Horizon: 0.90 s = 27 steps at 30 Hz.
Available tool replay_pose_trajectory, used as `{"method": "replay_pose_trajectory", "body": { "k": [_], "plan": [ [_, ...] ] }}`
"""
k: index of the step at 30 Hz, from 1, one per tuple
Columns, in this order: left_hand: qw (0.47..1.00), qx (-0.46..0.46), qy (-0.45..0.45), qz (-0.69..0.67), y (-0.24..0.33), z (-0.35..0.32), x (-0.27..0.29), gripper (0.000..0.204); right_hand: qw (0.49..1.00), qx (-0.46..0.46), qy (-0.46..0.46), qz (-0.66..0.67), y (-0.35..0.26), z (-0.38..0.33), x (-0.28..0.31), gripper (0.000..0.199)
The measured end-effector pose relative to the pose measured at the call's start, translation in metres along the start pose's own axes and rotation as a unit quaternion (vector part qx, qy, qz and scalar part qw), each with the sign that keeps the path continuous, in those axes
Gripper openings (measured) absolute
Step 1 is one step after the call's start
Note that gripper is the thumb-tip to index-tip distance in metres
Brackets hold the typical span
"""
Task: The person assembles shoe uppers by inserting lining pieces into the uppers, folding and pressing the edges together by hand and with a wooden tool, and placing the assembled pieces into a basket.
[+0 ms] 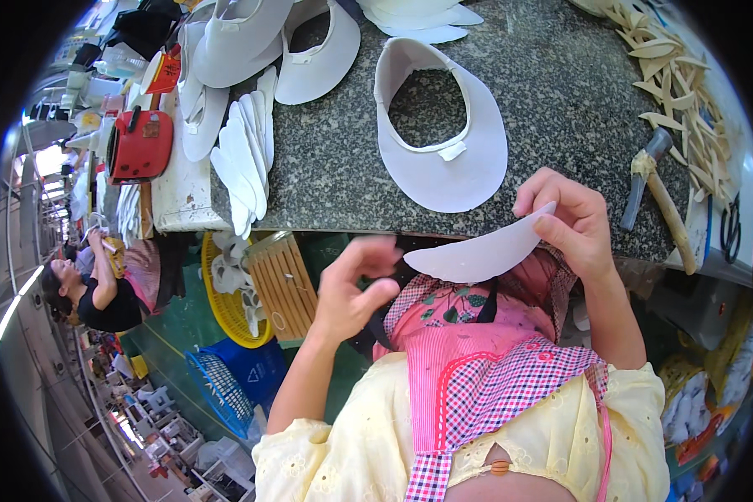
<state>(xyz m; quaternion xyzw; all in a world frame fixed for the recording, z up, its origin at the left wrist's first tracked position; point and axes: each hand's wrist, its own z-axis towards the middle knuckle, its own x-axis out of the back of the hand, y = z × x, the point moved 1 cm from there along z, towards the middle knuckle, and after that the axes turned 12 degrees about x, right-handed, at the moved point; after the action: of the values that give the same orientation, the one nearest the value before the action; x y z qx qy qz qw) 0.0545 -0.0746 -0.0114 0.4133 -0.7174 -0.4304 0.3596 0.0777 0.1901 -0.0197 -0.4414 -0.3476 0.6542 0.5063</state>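
Note:
My right hand (571, 219) pinches one tip of a white crescent-shaped piece (468, 258) between thumb and fingers. The piece hangs over my lap, just off the table's front edge. Near its other end my left hand (356, 284) is raised, thumb and fingers apart, holding nothing. Its fingertips are a little blurred. In front of me on the speckled stone table (552, 92) lies a white shoe upper (443, 180), with a small tab at the edge of its opening. More white uppers (326, 79) lie together at the far left.
Stacked white sole-shaped pieces (244, 155) lie left, beside a red box-shaped device (145, 146). At right are a hammer (663, 188), black-handled scissors (730, 230) and many pale curved strips (673, 71). Below left stand a yellow basket (217, 293) and a wooden slatted stool (280, 280). Another person (100, 293) works farther left.

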Motion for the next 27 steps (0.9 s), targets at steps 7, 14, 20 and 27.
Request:
{"method": "replay_pose_trajectory", "body": {
  "k": [7,14,20,27],
  "plan": [
    [0.998,-0.019,0.01,0.06,0.026,0.045,-0.014,0.016,0.976,-0.049,0.026,-0.211,0.012,0.028,0.003,0.019],
    [0.977,-0.171,0.023,0.128,0.023,0.078,0.0,0.014,0.948,-0.079,-0.059,-0.302,0.018,0.053,0.009,0.018],
    [0.98,-0.133,0.018,0.144,0.022,0.079,-0.001,0.013,0.947,-0.077,-0.075,-0.303,0.021,0.053,0.01,0.017],
    [0.97,-0.157,0.047,0.179,0.021,0.083,-0.003,0.014,0.937,-0.059,-0.076,-0.335,0.023,0.054,0.01,0.017]
  ]
}}
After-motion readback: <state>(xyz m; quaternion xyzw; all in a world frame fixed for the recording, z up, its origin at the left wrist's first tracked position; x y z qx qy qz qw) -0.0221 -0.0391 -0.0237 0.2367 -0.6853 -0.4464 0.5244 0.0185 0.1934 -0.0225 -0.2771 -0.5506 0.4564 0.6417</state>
